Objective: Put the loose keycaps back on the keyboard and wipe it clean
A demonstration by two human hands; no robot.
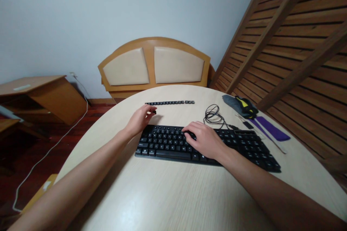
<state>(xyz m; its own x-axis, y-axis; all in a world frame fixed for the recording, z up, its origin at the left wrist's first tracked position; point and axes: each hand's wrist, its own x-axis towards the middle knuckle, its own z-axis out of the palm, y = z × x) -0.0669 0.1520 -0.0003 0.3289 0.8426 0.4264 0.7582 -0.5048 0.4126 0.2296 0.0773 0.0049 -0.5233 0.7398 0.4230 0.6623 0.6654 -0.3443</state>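
A black keyboard [170,148] lies on the round table, slightly slanted. My left hand [140,118] is raised just past its upper left corner, thumb and fingers pinching a small black keycap [154,112]. Beyond that hand, a row of black keycaps [173,103] stretches across the far part of the table. My right hand [202,138] rests over the middle of the keyboard, thumb and fingers drawn together at the upper keys. Something dark sits between those fingertips, but I cannot make out whether it is loose or part of the keyboard.
A coiled black cable [214,115] lies behind the keyboard. At the right are a grey and yellow bundle [241,107], a purple cloth strip [272,129] and a thin stick [273,142]. Past the round table [173,195] stand a headboard [151,65] and a slatted wooden panel [292,50].
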